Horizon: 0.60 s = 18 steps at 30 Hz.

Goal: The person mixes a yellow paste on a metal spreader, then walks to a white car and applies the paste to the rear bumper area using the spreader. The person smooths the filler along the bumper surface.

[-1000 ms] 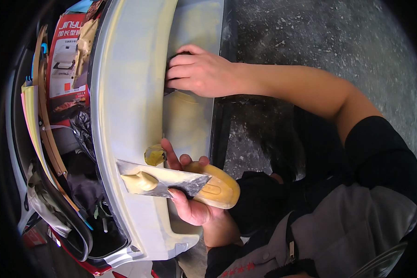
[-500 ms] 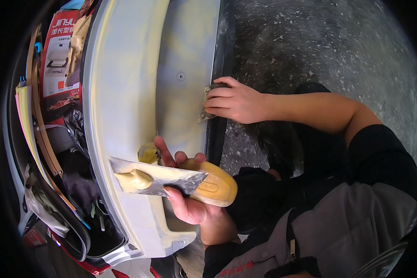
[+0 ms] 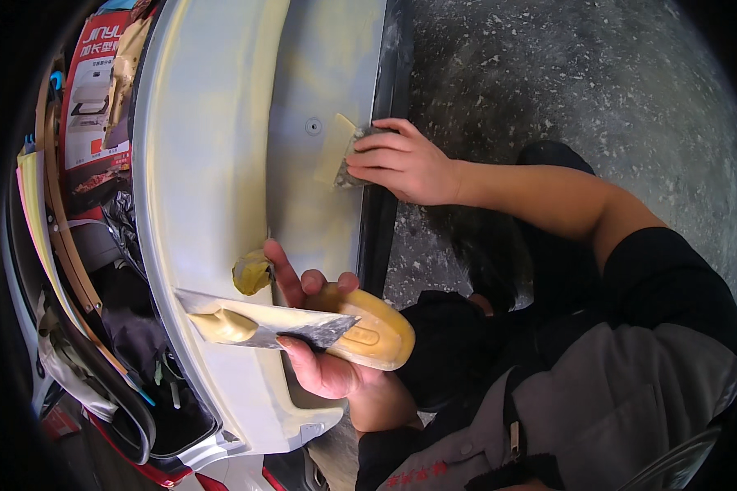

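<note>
My left hand is wrapped round the yellow handle of a putty knife. A thick dollop of cream-yellow putty sits near the end of its blade, over the car's rear bumper. In my right hand is a thin grey spreader, pinched between fingers and a thumb I cannot see. Its edge lies against the bumper's grey, yellow-patched face, close to the dark lower trim. A pale yellow smear shows along the spreader's edge.
A crumpled yellow scrap is on the bumper beside my left fingers. Left of the bumper, the open car boot holds a red-and-white box, dark bags and several long strips. Speckled grey floor lies to the right.
My right hand has shifted slightly up and left with the spreader, and the yellow smear now shows at its edge. The putty knife has tilted a little in my left hand.
</note>
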### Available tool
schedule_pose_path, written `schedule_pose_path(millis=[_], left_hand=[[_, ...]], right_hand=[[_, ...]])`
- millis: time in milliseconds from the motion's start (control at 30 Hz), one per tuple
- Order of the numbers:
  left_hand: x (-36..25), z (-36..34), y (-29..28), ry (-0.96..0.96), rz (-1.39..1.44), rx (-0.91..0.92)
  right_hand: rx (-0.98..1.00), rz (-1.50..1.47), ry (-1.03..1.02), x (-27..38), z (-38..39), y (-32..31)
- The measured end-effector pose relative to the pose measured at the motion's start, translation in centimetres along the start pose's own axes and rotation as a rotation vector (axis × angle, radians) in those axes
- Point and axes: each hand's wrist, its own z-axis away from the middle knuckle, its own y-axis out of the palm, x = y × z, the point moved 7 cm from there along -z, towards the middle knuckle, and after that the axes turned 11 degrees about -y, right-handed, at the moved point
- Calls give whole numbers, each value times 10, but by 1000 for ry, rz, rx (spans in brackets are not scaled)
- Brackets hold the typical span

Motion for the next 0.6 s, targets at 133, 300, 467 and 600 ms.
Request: schedule_pose_path(millis=[133, 300, 467, 600], left_hand=[[2, -2, 6, -65, -21, 129], [0, 0, 3, -53, 37, 73], [-3, 0, 3, -28, -56, 44], [-3, 1, 3, -30, -57, 73]], right_hand=[[55, -26, -43, 9, 10, -10], [90, -91, -50, 19, -1, -7], [-10, -91, -78, 38, 0, 8], [49, -81, -62, 32, 12, 1]])
